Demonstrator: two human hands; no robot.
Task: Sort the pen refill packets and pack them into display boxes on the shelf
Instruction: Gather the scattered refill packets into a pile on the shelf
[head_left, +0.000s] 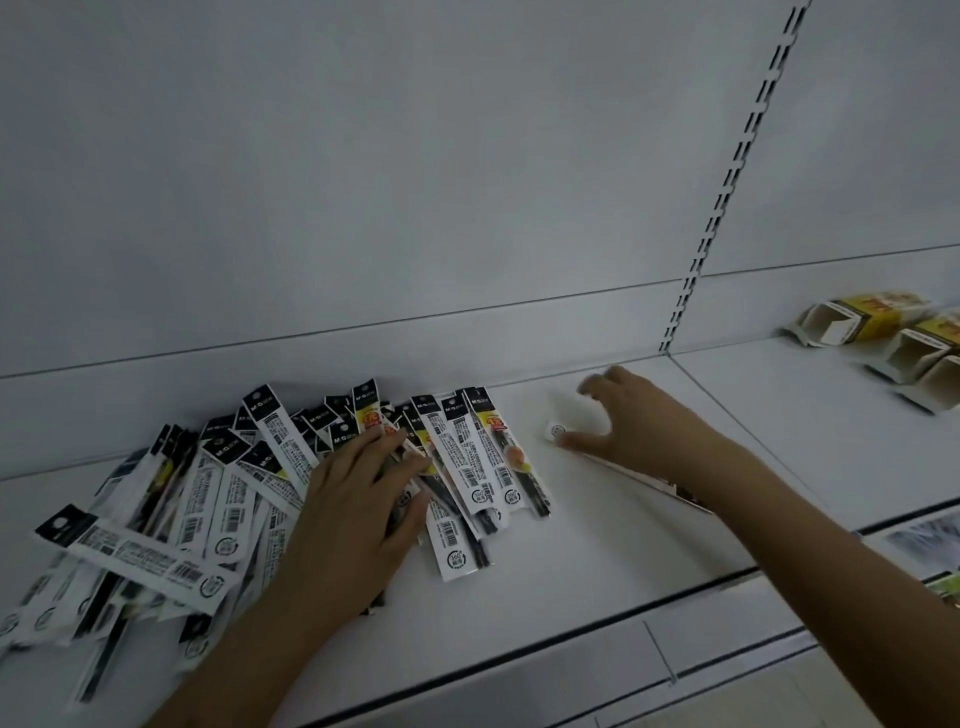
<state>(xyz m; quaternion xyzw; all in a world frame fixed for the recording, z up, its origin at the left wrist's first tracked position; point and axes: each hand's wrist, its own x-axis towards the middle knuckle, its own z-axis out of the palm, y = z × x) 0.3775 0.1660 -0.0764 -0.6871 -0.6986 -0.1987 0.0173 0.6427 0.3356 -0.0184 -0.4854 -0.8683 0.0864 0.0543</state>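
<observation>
A: What lies on the white shelf (597, 561)?

B: A loose heap of pen refill packets (218, 499) fills the lower left of the frame, fanned and overlapping, black header tabs mostly toward the back panel (363, 182). One long packet (140, 558) lies crosswise at the far left, on top of the others.

A: And the left hand (358, 499)?

B: It lies flat on the heap's right part, fingers straight and a little spread, pressing on the packets rather than curling round any.

A: The right hand (639, 421)?

B: Right of centre, beside the heap but apart from it. Its fingers are bent over a single packet (571, 423), thumb against the near end, the packet's length running under the palm and wrist toward the lower right. The hand is blurred, so whether it pinches the packet or merely rests on it I cannot tell.

A: The display boxes (883, 332)?

B: At the right edge of the frame, on the neighbouring shelf section past the slotted upright (727, 197): white cartons with yellow tops, lying with open ends toward the camera, well apart from the heap.
</observation>
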